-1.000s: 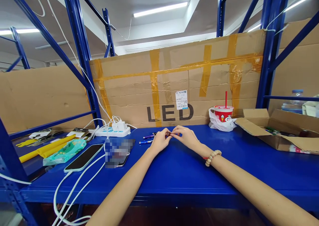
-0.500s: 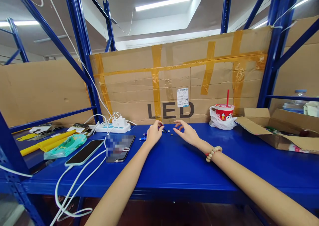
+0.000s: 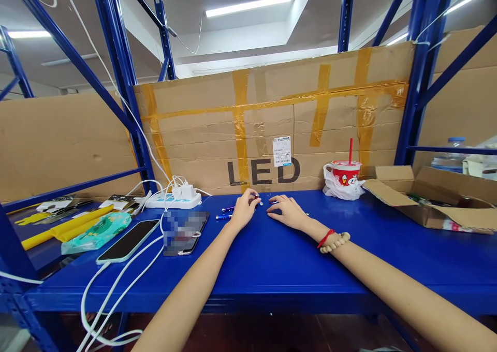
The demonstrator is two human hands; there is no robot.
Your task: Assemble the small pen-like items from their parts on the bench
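Observation:
My left hand (image 3: 245, 210) is over the far middle of the blue shelf, thumb and fingers closed together. A small dark bit shows at its fingertips, too little to name. Palm down to its right is my right hand (image 3: 288, 212), fingers bent but apart, low over the shelf surface. Between the two hands lies a tiny silvery round piece (image 3: 261, 203). Another small piece (image 3: 307, 214) shows just beyond my right wrist. Left of my left hand lie two slim blue pen-like tubes, the nearer tube (image 3: 223, 217) and the farther tube (image 3: 227, 209).
On the left are a plugged-in power strip (image 3: 173, 202), two phones with white cables, a green packet (image 3: 97, 233) and a yellow roll (image 3: 66, 228). A red cup (image 3: 345, 175) in a plastic bag and an open cardboard box (image 3: 438, 202) stand right. Cardboard backs the shelf.
My right hand has turned palm down and lowered to the shelf, its fingers less raised. My left hand has shifted slightly right in view. The camera view has also shifted a little.

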